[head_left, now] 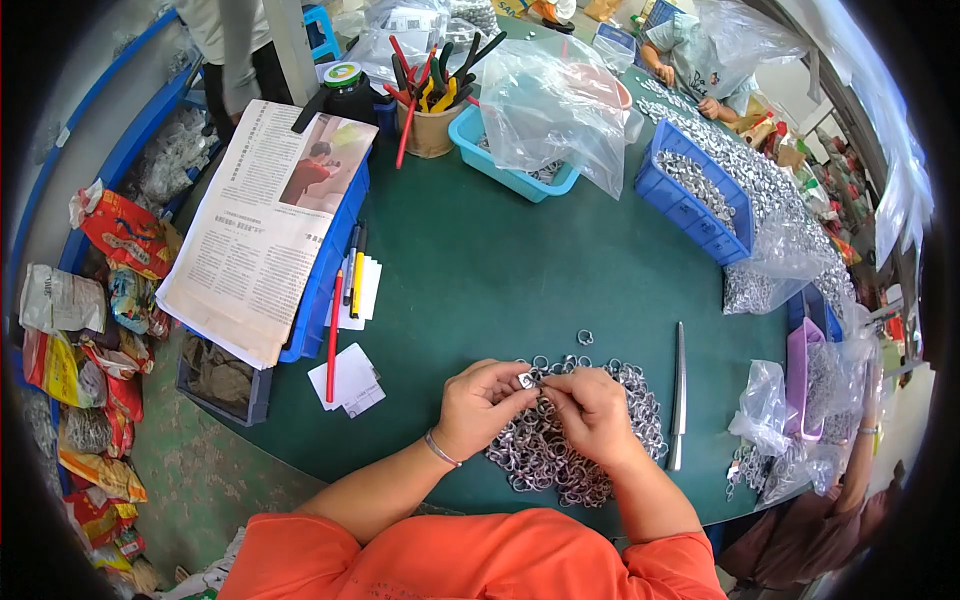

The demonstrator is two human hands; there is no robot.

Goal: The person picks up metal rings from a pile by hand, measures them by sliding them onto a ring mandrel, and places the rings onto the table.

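Observation:
My left hand pinches a small silvery metal ring between thumb and fingertips. From the other side my right hand meets it, thumb and forefinger closed at the ring's edge; whether a second small piece sits in those fingertips is too small to tell. Under and around both hands spreads a pile of loose metal rings on the green table. One single ring lies just beyond the pile. To the right of my right hand rests a long tapered metal rod.
Newspaper covers a blue crate at left, beside pens and white cards. Pliers stand in a tub at the back. A turquoise basin, a blue basket and a purple basket border the table. Other people work at far and near right.

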